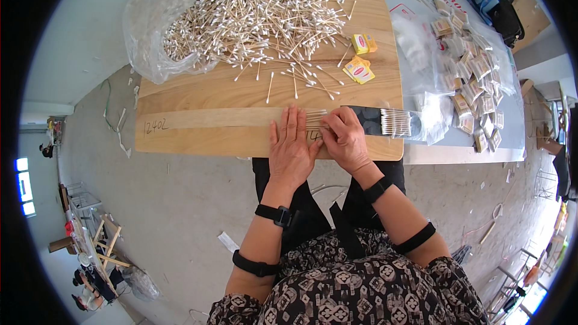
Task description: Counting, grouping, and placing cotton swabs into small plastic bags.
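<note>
My left hand (pixel 291 150) lies with its fingers stretched out flat on the wooden table (pixel 198 138), at the right end of a pale strip (pixel 223 118). Several cotton swabs (pixel 315 119) lie side by side between my two hands, partly covered by them. Close beside it, my right hand (pixel 347 141) is closed, fingertips pressed together at the swabs' ends; what they pinch, if anything, is hidden. Just right of that hand, a black patch (pixel 367 120) lies at the table's edge, and a neat row of cotton swabs (pixel 395 123) sits next to it by clear plastic.
A big heap of loose cotton swabs (pixel 265 15) spills from a clear plastic bag (pixel 143 36) at the back. Small yellow cards (pixel 359 70) lie right of it. On a lower grey surface (pixel 421 155) to the right, many small swab packs (pixel 475 87) are piled.
</note>
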Demonstrator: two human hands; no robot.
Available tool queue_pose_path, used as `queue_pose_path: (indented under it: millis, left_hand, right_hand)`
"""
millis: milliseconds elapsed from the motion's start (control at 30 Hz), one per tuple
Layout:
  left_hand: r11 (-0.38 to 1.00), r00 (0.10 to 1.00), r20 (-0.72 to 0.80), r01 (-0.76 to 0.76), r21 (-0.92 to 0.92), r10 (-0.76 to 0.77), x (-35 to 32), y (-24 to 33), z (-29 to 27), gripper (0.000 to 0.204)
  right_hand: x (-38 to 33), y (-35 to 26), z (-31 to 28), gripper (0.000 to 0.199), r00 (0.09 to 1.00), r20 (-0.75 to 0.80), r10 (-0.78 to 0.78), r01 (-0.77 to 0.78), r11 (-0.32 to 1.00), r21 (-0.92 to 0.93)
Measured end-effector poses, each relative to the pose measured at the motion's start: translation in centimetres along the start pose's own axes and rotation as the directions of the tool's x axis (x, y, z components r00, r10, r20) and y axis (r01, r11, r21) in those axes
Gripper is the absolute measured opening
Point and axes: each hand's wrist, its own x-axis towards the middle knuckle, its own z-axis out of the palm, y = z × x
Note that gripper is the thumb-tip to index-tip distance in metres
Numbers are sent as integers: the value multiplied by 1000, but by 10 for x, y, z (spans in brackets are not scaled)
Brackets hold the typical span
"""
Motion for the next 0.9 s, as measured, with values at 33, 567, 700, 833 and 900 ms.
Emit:
queue_pose_path:
  millis: [33,567,700,833,900]
  left_hand:
    - [1000,1000,-1,0,0,0,0,0,0,72]
    - [1000,1000,7,12,16,-12,1,0,1,75]
    - [1000,1000,-21,7,12,-7,1,2,0,74]
    - [1000,1000,3,9,18,-9,1,0,1,74]
    - [1000,1000,6,9,9,-9,1,1,1,74]
  right_hand:
    - [0,-1,0,21,1000,-9,19,-19,999,27]
    - [2,-1,3,25,1000,19,5,-4,998,-66]
    - [2,-1,2,22,1000,15,7,-6,999,-54]
    - [2,-1,2,22,999,32,-1,3,998,-61]
    - [2,-1,1,23,1000,27,10,-9,999,-31]
